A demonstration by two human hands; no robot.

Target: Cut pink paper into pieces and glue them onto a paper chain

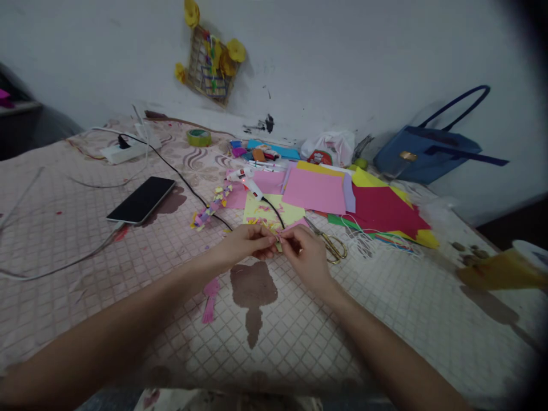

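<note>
My left hand [257, 241] and my right hand [303, 251] meet over the middle of the table, fingers pinched close together. Between their fingertips is a small pink piece [279, 233], perhaps paper; the fingers hide most of it. Just beyond them a pale yellow sheet [274, 210] carries pink and yellow paper scraps. A white glue gun [247, 181] with a black cord lies behind that sheet. To the left of it rests a strip decorated with purple, pink and yellow paper bits [212, 206]. Gold-handled scissors [334, 245] lie beside my right hand. A pink fringed paper piece [209, 299] lies near my left forearm.
A phone [142, 200] on a cable and a power strip [128, 149] are at left. Coloured paper sheets [317, 189] and white string [363, 242] spread to the right. A yellow cup [500, 271] and a blue bag [428, 151] stand farther right. Green tape [199, 137] lies behind.
</note>
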